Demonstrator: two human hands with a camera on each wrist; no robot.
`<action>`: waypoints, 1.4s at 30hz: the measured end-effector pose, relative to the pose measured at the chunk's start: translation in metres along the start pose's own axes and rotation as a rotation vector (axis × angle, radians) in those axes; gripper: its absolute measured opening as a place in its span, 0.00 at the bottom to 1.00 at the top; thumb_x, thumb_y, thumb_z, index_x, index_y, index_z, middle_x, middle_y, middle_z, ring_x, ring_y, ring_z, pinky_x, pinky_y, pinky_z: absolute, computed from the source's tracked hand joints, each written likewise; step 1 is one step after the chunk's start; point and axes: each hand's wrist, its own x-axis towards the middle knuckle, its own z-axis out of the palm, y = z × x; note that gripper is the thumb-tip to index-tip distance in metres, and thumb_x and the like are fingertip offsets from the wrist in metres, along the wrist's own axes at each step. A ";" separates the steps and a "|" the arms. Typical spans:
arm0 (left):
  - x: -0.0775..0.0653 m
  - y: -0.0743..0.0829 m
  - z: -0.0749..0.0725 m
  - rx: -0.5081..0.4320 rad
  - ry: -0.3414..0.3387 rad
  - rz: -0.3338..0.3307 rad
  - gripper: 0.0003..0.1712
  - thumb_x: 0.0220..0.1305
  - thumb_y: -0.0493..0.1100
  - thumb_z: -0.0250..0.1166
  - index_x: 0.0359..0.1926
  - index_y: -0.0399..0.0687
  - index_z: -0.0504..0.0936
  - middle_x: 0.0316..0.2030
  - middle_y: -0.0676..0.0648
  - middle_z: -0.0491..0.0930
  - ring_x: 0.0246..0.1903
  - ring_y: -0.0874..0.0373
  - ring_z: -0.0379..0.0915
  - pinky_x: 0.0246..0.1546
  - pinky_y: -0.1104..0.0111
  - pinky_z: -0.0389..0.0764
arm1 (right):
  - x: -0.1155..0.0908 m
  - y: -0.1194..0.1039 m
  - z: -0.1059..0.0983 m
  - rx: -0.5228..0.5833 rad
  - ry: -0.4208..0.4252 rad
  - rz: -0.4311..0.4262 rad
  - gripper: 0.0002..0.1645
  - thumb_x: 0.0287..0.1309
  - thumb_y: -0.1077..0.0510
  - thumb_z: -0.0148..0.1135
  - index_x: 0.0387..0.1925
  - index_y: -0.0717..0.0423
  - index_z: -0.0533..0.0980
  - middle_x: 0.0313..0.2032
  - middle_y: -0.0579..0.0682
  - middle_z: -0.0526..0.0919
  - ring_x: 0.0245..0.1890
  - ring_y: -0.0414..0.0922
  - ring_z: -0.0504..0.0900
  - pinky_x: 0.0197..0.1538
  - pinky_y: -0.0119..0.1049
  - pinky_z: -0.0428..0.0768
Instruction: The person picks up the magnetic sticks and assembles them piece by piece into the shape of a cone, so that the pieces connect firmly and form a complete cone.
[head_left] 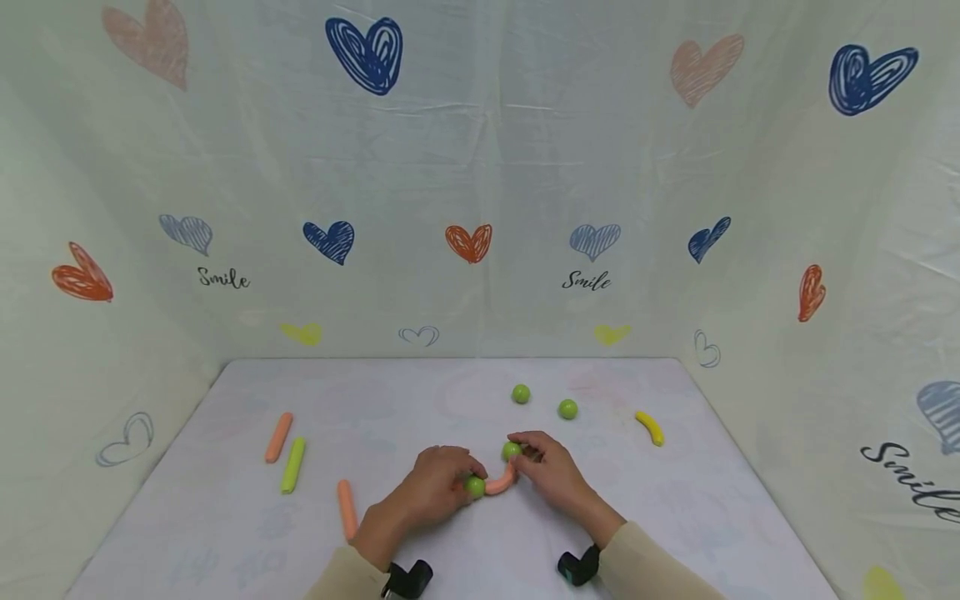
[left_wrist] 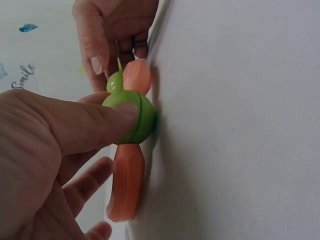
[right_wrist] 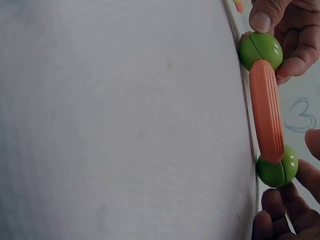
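Note:
My left hand [head_left: 438,487] pinches a green ball [left_wrist: 142,117] between thumb and fingers, close to the white tabletop. An orange ribbed curved stick [right_wrist: 266,112] runs from this ball to a second green ball [right_wrist: 277,167]. My right hand [head_left: 555,475] has its fingers curled around that second ball, with the thumb slightly off it in the right wrist view. On the palm side of the left hand, another orange stick [left_wrist: 127,182] reaches from the first ball; the left hand hides it in the head view. A seam line shows on both balls.
Two loose green balls [head_left: 521,393] [head_left: 567,408] lie beyond the hands. A yellow curved piece [head_left: 649,427] is at the right. Toward the left lie two orange sticks [head_left: 279,437] [head_left: 347,508] and a lime-green stick [head_left: 294,465]. A heart-printed curtain [head_left: 480,167] surrounds the table [head_left: 637,533].

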 end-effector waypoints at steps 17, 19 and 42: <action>-0.001 -0.012 0.006 0.066 0.212 -0.039 0.14 0.64 0.31 0.73 0.47 0.51 0.91 0.56 0.46 0.84 0.62 0.44 0.74 0.63 0.44 0.77 | -0.007 0.003 -0.003 -0.087 -0.059 -0.029 0.16 0.63 0.58 0.72 0.53 0.50 0.85 0.42 0.43 0.81 0.43 0.42 0.77 0.45 0.33 0.77; -0.001 -0.013 0.007 0.048 0.223 -0.042 0.13 0.65 0.31 0.72 0.47 0.50 0.91 0.56 0.46 0.84 0.62 0.45 0.74 0.64 0.47 0.77 | -0.008 0.004 -0.003 -0.093 -0.063 -0.036 0.16 0.62 0.57 0.73 0.52 0.50 0.85 0.42 0.43 0.81 0.42 0.42 0.77 0.45 0.34 0.77; 0.001 -0.004 0.023 0.022 0.396 -0.077 0.10 0.62 0.30 0.74 0.38 0.50 0.91 0.52 0.48 0.85 0.54 0.49 0.76 0.56 0.53 0.81 | -0.014 0.006 -0.001 -0.095 -0.070 -0.078 0.15 0.60 0.53 0.77 0.48 0.47 0.84 0.41 0.40 0.81 0.42 0.39 0.76 0.46 0.31 0.76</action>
